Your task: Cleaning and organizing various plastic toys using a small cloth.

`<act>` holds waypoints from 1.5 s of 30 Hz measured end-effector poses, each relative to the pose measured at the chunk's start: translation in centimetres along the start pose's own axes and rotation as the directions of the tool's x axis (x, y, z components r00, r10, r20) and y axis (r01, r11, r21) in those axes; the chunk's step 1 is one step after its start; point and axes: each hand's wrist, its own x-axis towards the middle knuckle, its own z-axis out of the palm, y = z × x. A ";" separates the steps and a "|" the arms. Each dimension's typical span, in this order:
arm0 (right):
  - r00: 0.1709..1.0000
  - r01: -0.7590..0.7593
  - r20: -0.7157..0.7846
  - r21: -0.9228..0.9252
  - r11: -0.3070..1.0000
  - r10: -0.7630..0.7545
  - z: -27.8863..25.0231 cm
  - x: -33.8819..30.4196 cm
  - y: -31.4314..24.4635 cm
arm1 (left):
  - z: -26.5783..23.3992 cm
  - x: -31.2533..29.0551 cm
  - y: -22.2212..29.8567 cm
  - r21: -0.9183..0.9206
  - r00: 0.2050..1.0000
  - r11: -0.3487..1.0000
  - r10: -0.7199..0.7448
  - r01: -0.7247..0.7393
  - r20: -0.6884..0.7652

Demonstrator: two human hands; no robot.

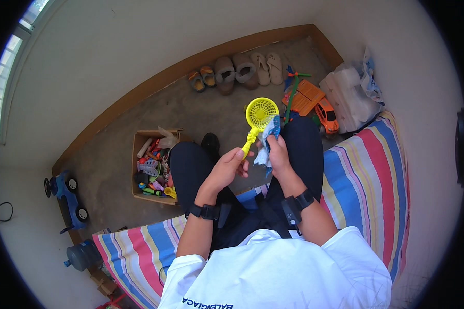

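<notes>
My left hand (233, 166) is closed round the handle of a yellow toy strainer scoop (261, 111), whose round slotted bowl points away from me. In my right hand (278, 152) is a crumpled blue and white cloth (263, 154), gripped between thumb and fingers. The cloth's upper end touches the lower right rim of the scoop's bowl. Both hands are held above my lap, between my knees. Part of the scoop's handle is hidden by my left fingers.
A cardboard box (154, 198) of mixed toys stands left of my legs. Several shoes (237, 72) line the far wall. An orange toy car (326, 115) and a clear plastic bag (345, 98) lie at right. A blue ride-on toy (67, 198) stands far left. Striped bedding (361, 170) is under me.
</notes>
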 end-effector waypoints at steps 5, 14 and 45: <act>0.995 -0.018 0.095 -0.042 0.999 0.022 0.5 -0.2 0.4 | -0.1 0.1 -0.2 -0.015 1.000 1.000 0.012 -0.012 -0.020; 0.985 0.010 0.174 -0.075 0.997 0.003 0.3 -0.3 0.3 | 0.0 0.0 -0.1 -0.042 1.000 0.999 0.019 -0.020 -0.023; 0.964 0.025 0.265 -0.015 1.000 -0.020 0.6 -0.7 0.0 | -0.1 0.0 -0.4 0.018 0.998 0.999 0.040 -0.039 -0.052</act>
